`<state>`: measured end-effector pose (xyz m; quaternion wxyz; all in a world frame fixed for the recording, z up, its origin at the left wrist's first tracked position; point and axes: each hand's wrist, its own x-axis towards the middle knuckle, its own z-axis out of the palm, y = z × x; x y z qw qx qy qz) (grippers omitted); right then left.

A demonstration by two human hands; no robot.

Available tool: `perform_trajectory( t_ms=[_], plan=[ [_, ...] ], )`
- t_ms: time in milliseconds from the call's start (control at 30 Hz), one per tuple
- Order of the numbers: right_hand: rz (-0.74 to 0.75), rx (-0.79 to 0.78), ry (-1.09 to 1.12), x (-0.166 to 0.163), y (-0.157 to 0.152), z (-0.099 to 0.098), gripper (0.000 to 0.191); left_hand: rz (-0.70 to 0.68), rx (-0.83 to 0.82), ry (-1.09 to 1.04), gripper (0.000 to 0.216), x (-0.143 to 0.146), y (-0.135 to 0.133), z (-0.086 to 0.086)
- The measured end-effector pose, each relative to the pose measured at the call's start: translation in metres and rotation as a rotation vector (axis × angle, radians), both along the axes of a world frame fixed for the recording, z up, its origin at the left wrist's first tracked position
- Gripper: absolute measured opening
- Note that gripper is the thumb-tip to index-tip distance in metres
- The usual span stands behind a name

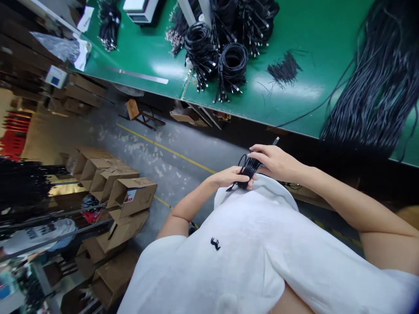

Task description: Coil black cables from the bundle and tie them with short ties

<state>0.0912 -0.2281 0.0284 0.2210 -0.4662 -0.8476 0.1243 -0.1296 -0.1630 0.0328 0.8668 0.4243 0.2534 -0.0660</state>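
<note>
A coiled black cable (250, 165) is held in front of my white shirt, just off the bench's front edge. My left hand (234, 176) is closed around the lower left of the coil, thumb across its loops. From the upper right, my right hand (273, 161) grips the coil's other side with bent fingers. A metal-tipped cable end (276, 141) sticks up beyond the right fingers. One strand runs from near my hands over the bench edge toward a large heap of loose black cables (376, 96).
On the green bench (137, 61) stand coiled cable bundles (233, 61), a pile of short black ties (285, 69) and a steel ruler (140, 75). Open cardboard boxes (131, 192) line the floor at left. A wooden stool (139, 114) is by the bench.
</note>
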Motion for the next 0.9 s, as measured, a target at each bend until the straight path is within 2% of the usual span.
perform_trajectory(
  t_ms=[67,167,233,367,500,567,667,767,900],
  plan=[
    [0.122,0.026,-0.015,-0.009,0.0,-0.001,0.042,-0.131,0.001,-0.019,0.046,-0.003,0.0,0.009],
    [0.251,-0.088,-0.089,-0.026,0.007,0.004,0.028,-0.237,-0.035,-0.034,0.047,-0.006,0.002,0.016],
    [0.227,-0.179,-0.156,-0.036,0.017,0.012,0.021,-0.189,-0.1,-0.04,0.051,-0.009,0.007,0.016],
    [0.099,-0.255,-0.235,-0.05,0.038,0.028,0.016,0.013,-0.128,-0.062,0.045,-0.01,0.018,0.01],
    [-0.027,-0.377,-0.115,-0.051,0.054,0.028,0.019,0.178,-0.229,0.003,0.033,-0.011,0.025,0.006],
    [-0.053,-0.475,0.019,-0.043,0.058,0.018,0.017,0.206,-0.287,0.034,0.034,-0.016,0.03,0.004],
    [-0.079,-0.724,0.345,-0.027,0.058,-0.007,0.018,0.251,-0.383,0.026,0.036,-0.027,0.04,-0.002],
    [-0.128,-0.969,0.85,-0.023,0.053,-0.038,0.029,0.361,-0.473,0.0,0.038,-0.03,0.053,-0.008],
    [-0.243,-1.079,1.473,-0.038,0.053,-0.074,0.045,0.435,-0.491,-0.025,0.035,-0.017,0.068,-0.009]
  ],
)
